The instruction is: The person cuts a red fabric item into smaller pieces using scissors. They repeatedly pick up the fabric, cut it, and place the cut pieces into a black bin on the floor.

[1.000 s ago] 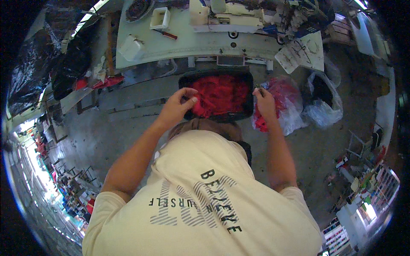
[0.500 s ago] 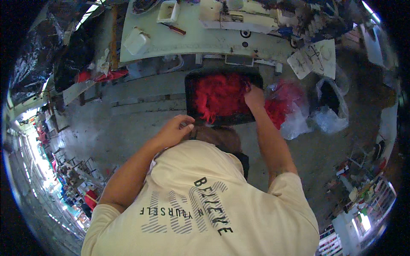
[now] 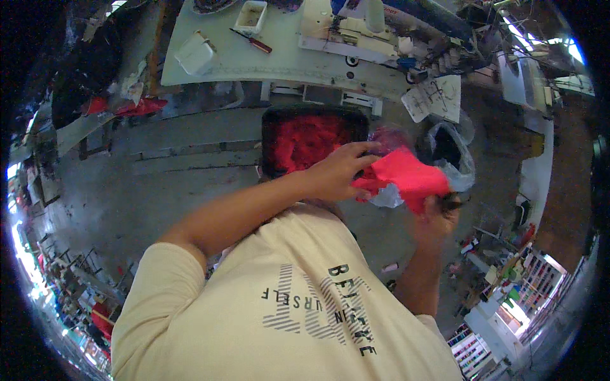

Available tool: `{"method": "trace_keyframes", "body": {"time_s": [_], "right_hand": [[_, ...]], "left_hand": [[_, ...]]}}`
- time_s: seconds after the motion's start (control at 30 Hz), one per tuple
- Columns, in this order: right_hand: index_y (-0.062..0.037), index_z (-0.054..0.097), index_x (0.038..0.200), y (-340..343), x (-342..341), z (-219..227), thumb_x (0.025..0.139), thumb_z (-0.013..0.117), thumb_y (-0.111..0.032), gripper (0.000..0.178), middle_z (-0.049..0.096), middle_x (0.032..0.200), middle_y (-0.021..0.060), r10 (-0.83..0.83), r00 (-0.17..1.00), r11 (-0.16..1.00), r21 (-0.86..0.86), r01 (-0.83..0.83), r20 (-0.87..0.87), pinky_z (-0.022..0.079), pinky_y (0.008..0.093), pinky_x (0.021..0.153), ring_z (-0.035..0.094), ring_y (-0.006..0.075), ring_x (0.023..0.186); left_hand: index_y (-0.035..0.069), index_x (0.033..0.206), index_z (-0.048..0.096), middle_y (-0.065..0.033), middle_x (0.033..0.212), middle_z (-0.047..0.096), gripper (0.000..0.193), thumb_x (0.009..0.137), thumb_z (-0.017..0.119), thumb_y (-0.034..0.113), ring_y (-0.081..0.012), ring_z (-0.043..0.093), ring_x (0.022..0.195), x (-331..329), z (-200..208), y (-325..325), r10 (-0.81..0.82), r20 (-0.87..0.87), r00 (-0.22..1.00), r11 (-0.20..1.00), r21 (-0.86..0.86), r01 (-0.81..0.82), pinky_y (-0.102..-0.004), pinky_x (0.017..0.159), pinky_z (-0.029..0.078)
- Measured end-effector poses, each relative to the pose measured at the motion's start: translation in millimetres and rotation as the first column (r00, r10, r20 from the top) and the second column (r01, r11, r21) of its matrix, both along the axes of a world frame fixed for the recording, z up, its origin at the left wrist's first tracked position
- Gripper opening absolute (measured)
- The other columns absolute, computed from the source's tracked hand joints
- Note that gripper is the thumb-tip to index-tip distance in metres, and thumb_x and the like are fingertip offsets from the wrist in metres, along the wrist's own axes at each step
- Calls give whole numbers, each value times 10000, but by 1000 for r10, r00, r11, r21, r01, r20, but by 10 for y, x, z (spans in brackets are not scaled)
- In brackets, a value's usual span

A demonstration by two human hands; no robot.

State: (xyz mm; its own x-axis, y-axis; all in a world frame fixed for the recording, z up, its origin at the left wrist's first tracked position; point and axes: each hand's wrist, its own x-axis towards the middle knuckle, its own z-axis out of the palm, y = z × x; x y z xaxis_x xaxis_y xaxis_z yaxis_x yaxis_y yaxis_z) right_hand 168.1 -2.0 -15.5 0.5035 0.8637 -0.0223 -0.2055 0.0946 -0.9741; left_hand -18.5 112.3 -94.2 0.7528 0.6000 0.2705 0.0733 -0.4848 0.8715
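A bright red piece of cloth (image 3: 412,176) is stretched between my two hands, to the right of a black bin (image 3: 272,166). My left hand (image 3: 337,171) reaches across my body, its fingers and thumb closed on the cloth's left end. At the cloth's lower right corner, my right hand (image 3: 438,219) is closed on it, blurred by motion. Something small and dark shows by the right fingers, too smeared to name. Loose red pieces (image 3: 308,136) fill the bin, partly hidden behind my left hand.
Ahead stands a pale green table (image 3: 222,70) with a sewing machine (image 3: 346,38), a red-handled screwdriver (image 3: 259,45) and white plastic containers (image 3: 196,56). A marked white sheet (image 3: 432,100) hangs at its right edge. A clear plastic bag (image 3: 460,171) is beyond my right hand.
My right hand has left the bin and moved right and nearer with a red cloth. My left hand has come from the lap across to grip its other end. The view has shifted right.
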Motion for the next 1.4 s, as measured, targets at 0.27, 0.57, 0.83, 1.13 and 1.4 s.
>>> {"method": "trace_keyframes", "body": {"time_s": [0.27,0.57,0.83,1.13,1.4], "right_hand": [[18,531,1221,-274,785,1273,896,641,-132,374,617,1149,151,-160,973,962,245,117,166,546,323,767,621,221,994],[16,576,1183,-5,769,2054,924,612,-218,351,639,1150,130,-337,941,785,557,273,13,404,226,522,586,147,768],[-22,558,1223,255,689,1664,928,606,-244,372,665,1092,108,70,996,881,473,-34,-58,501,242,620,638,154,782],[-17,594,1193,848,-507,1551,929,621,-184,314,677,1019,73,415,899,909,114,-402,-138,543,287,764,661,148,854],[7,637,1078,1096,-628,1463,921,639,-178,243,672,890,54,765,640,642,-16,-766,71,491,247,758,601,86,813]], "left_hand": [[22,973,641,-56,821,650,160,865,676,134,-143,581,762,-257,647,347,-313,-11,950,840,-470,272,-308,711,478],[-12,993,666,-92,957,669,173,866,657,105,-162,617,898,-585,2075,654,-110,165,980,987,-96,127,-304,809,491],[-15,971,659,-117,916,644,193,822,682,105,-188,620,836,-876,2348,314,88,-22,996,996,-9,-89,-300,770,489],[65,1348,404,-121,1232,557,747,755,803,285,-226,539,1176,-918,2019,269,35,-44,998,996,-84,-39,-360,997,414],[59,1268,462,-55,1209,543,580,790,779,139,-161,574,1059,-794,2164,148,402,323,857,894,-339,-292,-321,898,479]]}}
